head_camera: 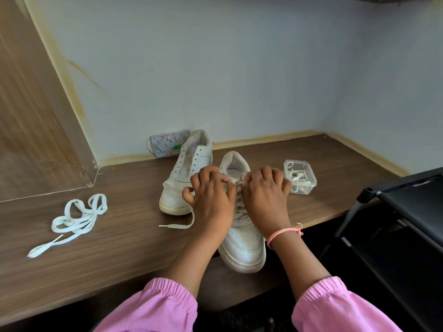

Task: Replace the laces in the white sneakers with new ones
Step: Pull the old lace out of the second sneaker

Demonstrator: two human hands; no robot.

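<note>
Clear plastic tub right of near sneaker holds loose white laces. Left hand and right hand each pinch that sneaker's lace near its top eyelets.

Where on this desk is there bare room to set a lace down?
Bare desk lies between the loose lace and the near sneaker, and behind the plastic box toward the wall. Crowded: both hands, the far sneaker.

Bare desk between loose lace pile and unlaced sneaker; lace tub and black rack crowd right side.
</note>
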